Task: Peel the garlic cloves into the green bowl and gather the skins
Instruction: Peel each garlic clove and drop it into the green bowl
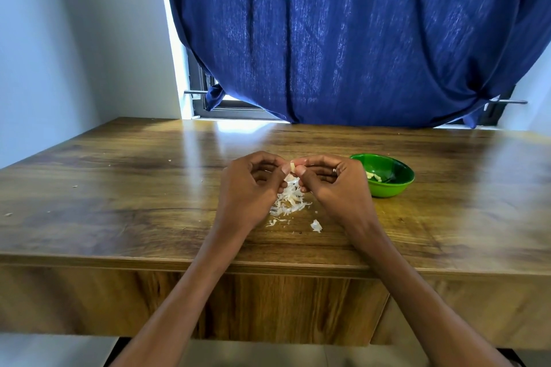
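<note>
Both hands meet over the table [119, 188]: left hand [253, 185] and right hand [331, 179] pinch one garlic clove [292, 167] between thumbs and fingertips. Skins [287, 202] are piled below, the green bowl [387, 188] just right. The clove is probably small, firm and slippery; its skin papery, best nipped at the tip.

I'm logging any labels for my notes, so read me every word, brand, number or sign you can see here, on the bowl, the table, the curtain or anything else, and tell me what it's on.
None: no text can be read in this view.
The small round green bowl shows no label or mark.
The brown wooden table shows only grain.
The dark blue fabric curtain is plain.
The ring on the right hand is too small to show any engraving.
</note>
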Demonstrator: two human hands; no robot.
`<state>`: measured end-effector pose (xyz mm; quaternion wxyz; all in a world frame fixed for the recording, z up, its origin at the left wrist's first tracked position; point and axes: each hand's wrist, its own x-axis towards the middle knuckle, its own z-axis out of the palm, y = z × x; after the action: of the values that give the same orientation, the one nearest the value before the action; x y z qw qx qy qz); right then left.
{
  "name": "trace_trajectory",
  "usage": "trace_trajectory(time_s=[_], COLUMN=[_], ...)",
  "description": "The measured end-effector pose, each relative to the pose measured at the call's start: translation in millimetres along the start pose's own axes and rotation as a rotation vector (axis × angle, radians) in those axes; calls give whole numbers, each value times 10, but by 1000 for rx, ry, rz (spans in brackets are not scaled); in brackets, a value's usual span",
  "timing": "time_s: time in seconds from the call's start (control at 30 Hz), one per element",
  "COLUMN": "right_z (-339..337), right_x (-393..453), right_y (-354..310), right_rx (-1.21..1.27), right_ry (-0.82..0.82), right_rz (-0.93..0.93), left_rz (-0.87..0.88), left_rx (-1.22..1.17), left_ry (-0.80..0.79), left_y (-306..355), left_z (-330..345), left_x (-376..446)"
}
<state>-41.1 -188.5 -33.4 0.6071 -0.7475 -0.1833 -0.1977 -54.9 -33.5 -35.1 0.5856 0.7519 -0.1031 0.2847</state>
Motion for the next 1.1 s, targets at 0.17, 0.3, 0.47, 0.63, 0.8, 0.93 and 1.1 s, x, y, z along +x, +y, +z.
trace_trajectory(time_s=[0.17, 0.3, 0.47, 0.63, 0.8, 0.93, 1.1], right_z=[-7, -1, 2, -3, -15, -25, -36], right_x=[2, 0, -10, 6, 11, 12, 6], right_y=[-4, -30, -37, -14, 1, -12, -43], right_rx=[71, 142, 119, 68, 81, 83, 139], right_ry=[0, -61, -82, -43, -19, -15, 4], right_rz=[44, 109, 89, 94, 116, 123, 149], left_rz=[-14, 8, 21, 21, -2, 14, 31], left_rx=[-33, -14, 25, 30, -7, -7, -15], left_ry=[-26, -35, -33, -20, -20, -3, -2], left_y=[5, 19, 18, 5, -26, -25, -10], left_z=[2, -7, -9, 6, 14, 15, 19], left_x=[5, 1, -6, -2, 12, 14, 8])
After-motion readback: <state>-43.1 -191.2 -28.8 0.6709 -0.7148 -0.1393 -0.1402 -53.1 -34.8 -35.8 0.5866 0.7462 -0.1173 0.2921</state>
